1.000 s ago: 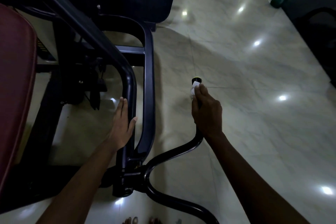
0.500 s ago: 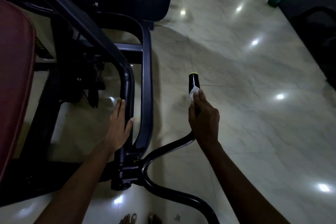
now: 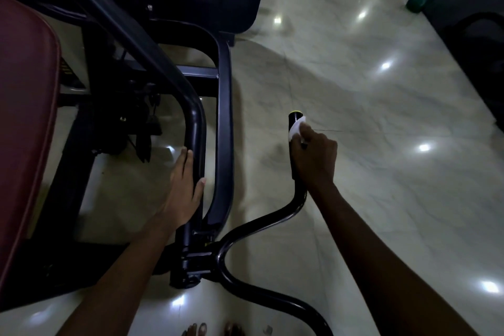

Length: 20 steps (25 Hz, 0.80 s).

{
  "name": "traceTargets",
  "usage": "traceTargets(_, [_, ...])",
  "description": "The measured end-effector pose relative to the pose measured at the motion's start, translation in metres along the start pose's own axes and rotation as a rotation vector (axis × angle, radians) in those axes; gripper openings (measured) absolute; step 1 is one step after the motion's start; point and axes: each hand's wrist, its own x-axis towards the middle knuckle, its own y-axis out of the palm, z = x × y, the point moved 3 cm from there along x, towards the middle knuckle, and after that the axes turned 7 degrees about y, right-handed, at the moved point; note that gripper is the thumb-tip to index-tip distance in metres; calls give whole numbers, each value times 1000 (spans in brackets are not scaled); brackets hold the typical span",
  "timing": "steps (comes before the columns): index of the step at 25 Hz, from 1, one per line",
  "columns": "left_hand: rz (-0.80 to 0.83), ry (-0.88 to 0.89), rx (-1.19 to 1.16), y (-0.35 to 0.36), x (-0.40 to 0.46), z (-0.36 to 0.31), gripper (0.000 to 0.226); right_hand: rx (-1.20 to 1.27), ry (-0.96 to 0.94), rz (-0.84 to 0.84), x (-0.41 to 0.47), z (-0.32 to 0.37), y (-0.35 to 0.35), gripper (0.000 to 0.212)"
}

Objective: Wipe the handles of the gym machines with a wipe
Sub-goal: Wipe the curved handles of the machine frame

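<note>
Sliding back up since a moment ago, the right hand (image 3: 315,158) clamps the wipe (image 3: 297,128) around the handle grip (image 3: 294,120). Left hand (image 3: 184,188) rests flat-fingered on the frame tube (image 3: 197,128). Other handles likely remain.

Right hand (image 3: 316,158) covers the middle of the handle (image 3: 295,118) and most of the wipe (image 3: 296,128). Toes (image 3: 197,330) are cut off at the bottom edge, and the dark frame (image 3: 225,117) above melts into shadow.
</note>
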Motion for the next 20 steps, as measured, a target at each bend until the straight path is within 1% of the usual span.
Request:
traceTargets(5, [99, 104, 147, 4, 11, 14, 73, 131, 133, 7, 19, 2, 3, 27])
traceTargets(8, [123, 107, 173, 7, 12, 16, 71, 195, 97, -21, 3, 2, -6, 20])
traceTargets(9, [127, 109, 172, 7, 12, 16, 71, 214, 104, -20, 0, 1, -8, 19])
traceTargets(10, [133, 107, 172, 7, 12, 16, 71, 240, 150, 2, 2, 0, -9, 20])
traceTargets(12, [142, 93, 174, 7, 12, 16, 72, 265, 261, 44, 16, 2, -7, 42])
traceTargets(13, [142, 88, 175, 7, 12, 16, 72, 246, 269, 62, 20, 4, -6, 47])
traceTargets(14, [140, 85, 174, 7, 12, 16, 73, 227, 247, 67, 21, 6, -5, 42])
traceTargets(16, [142, 82, 178, 8, 11, 18, 74, 229, 179, 39, 7, 3, -9, 22])
traceTargets(17, [143, 83, 173, 8, 11, 18, 75, 240, 171, 36, -4, -1, -11, 19])
traceTargets(18, [137, 83, 161, 8, 10, 18, 75, 262, 212, 63, -13, -6, -14, 21])
traceTargets(20, [115, 68, 135, 7, 9, 15, 74, 332, 361, 97, -14, -12, -14, 44])
